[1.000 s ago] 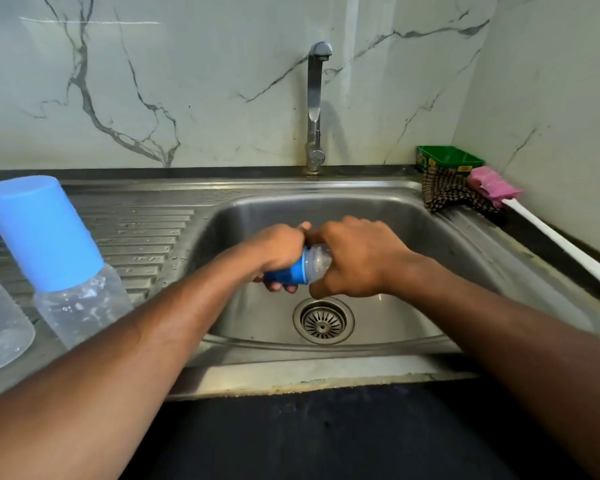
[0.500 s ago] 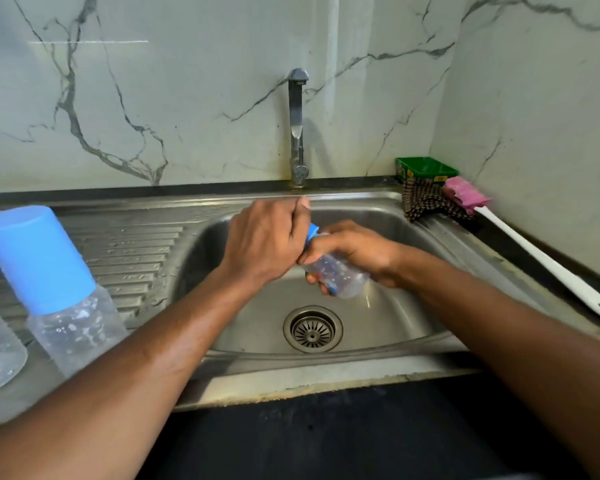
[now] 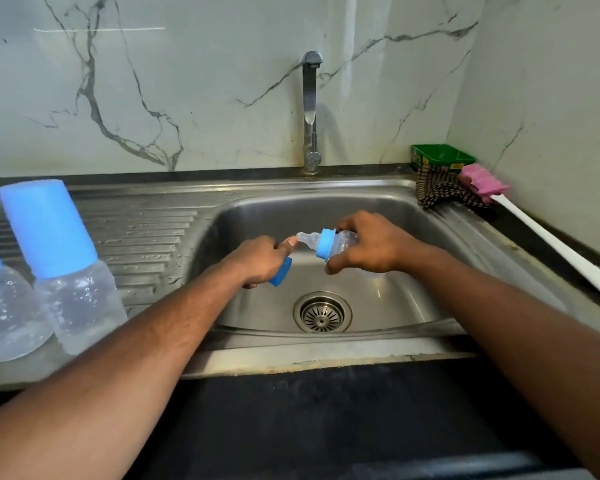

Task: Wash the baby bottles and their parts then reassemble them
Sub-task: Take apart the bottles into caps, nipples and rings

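We see a steel sink (image 3: 388,202) with its round drain strainer (image 3: 322,311), a tap (image 3: 311,109) on the marble wall (image 3: 187,81) behind, and at the back right corner a green tub (image 3: 442,155), a checked cloth (image 3: 437,188) and a pink-headed, white-handled brush (image 3: 534,230).

- Wall (image 3: 187,81): pale marble with thin grey and dark veins.
- Sink (image 3: 378,351) and tap (image 3: 310,109): grey steel; the draining board on the left is ridged in parallel lines.
- Bottle (image 3: 343,242) over the basin: clear body, light blue collar, translucent whitish teat.
- Cap (image 3: 280,271) in the left hand (image 3: 257,259): blue.
- Two bottles on the near left (image 3: 77,299) (image 3: 7,313): clear bodies speckled with droplets, light blue caps.
- Tub (image 3: 442,155) at the far right: green.
- Cloth (image 3: 440,192): brown and cream check.
- Brush (image 3: 551,244): pink head, white handle.
- Counter front (image 3: 326,420): black.
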